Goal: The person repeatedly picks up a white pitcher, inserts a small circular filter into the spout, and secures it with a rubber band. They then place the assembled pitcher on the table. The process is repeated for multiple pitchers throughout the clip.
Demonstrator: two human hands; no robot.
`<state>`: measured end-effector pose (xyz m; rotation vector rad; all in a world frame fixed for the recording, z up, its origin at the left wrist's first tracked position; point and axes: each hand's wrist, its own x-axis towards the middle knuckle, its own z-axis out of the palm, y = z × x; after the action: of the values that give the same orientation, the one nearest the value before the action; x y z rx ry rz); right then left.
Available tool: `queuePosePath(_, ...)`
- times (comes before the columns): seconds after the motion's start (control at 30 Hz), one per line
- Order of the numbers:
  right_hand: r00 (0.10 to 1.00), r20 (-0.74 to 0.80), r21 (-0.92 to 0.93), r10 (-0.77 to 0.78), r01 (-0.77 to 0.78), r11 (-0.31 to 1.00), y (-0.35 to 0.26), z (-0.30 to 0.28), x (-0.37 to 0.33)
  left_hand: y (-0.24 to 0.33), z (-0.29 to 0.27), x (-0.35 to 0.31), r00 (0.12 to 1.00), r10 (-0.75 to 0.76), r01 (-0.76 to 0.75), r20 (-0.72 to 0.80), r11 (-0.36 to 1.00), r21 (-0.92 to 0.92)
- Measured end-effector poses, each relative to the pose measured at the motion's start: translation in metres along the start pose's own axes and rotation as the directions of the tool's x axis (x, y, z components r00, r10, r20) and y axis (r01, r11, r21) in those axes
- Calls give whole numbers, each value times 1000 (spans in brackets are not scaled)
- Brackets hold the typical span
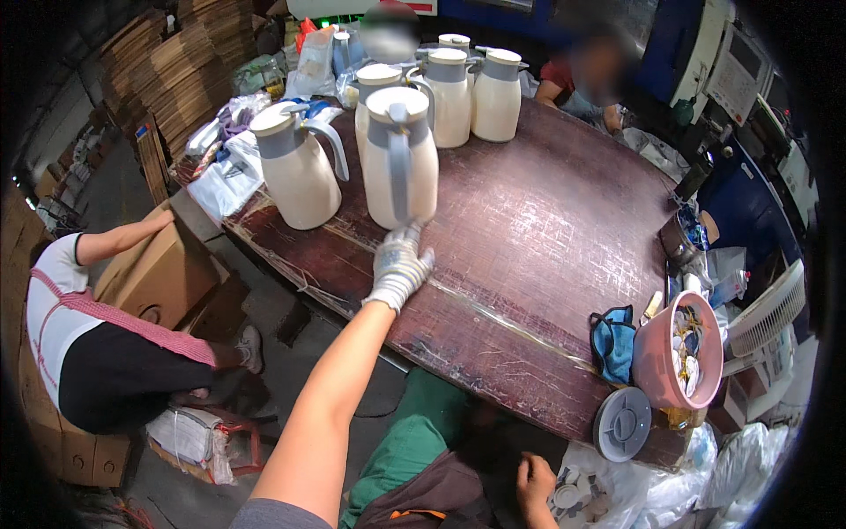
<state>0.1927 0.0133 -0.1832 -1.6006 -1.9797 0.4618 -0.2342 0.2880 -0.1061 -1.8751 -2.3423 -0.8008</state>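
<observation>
My left hand (401, 269), in a white striped work glove, reaches over the table's near edge. Its fingers are stretched out against the foot of a cream vacuum jug (421, 176) with a grey collar and handle. The jug stands upright, handle toward me. To its left is a similar jug (300, 181), and several more, including one jug (495, 101), stand behind. Low at the right, my bare right hand (535, 480) has its fingers curled in; whatever they may hold is hidden. Pale discs (573, 494) lie in a plastic bag beside it.
The dark red table (546, 238) carries a pink bucket (648, 353) of small parts, a blue cloth item (612, 344) and a grey round lid (623, 423) at its right. A person (97, 344) bends over cartons (167, 273) at left; another person (582, 84) sits across.
</observation>
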Motion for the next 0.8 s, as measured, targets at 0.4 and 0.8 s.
queuePosePath(0.4, 999, 9, -113, 40, -39, 993, 1, 5, 8, -81, 25, 106, 968, -118, 177, -222, 946, 270)
queuePosePath(0.8, 997, -66, -119, 28, -35, 992, -27, -3, 8, -86, 20, 115, 987, -14, 53, -159, 968, 243)
